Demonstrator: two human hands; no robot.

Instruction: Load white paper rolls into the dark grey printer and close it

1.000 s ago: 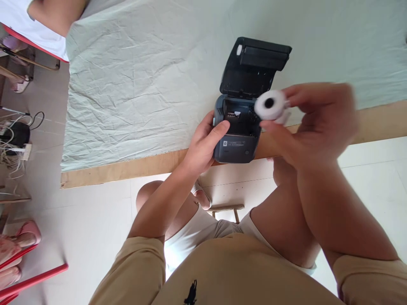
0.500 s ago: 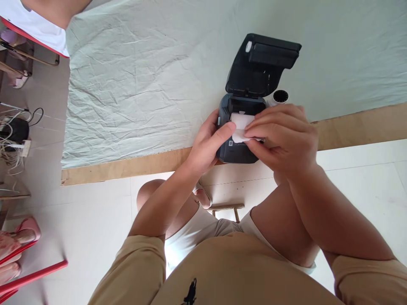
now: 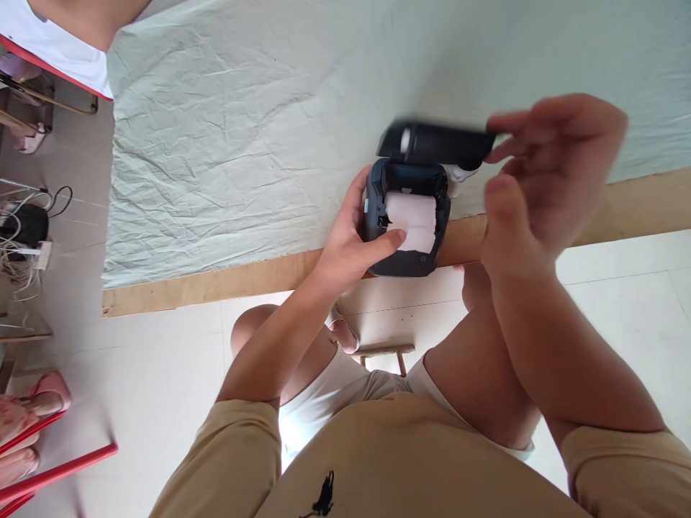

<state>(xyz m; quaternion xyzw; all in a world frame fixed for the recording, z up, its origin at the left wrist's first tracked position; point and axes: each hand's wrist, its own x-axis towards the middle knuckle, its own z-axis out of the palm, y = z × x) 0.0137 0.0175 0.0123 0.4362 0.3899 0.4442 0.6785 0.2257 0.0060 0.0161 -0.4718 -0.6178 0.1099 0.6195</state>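
A dark label printer (image 3: 399, 266) sits at the table's front edge with its lid (image 3: 448, 144) tilted partway up, blurred by motion. White paper (image 3: 418, 223) lies over its inside, the end hanging toward me. My left hand (image 3: 350, 248) grips the printer's left side, the thumb resting on the paper. At the lid's right corner is my right hand (image 3: 551, 165), its fingertips holding the edge and its thumb apart; it is smeared by motion. Behind the printer, a white cylinder (image 3: 461, 173) is mostly hidden by the lid.
A pale green creased cloth (image 3: 232, 144) covers the table, with a bare wooden edge (image 3: 216, 288) in front. Another person's arm (image 3: 89, 21) is at the upper left. Tangled cables (image 3: 21, 230) and red chair legs (image 3: 59, 475) are on the left.
My right hand has left the paper and moved up and right to the lid. The lid has swung down from upright. The paper now lies flatter; my left hand stays on the printer.
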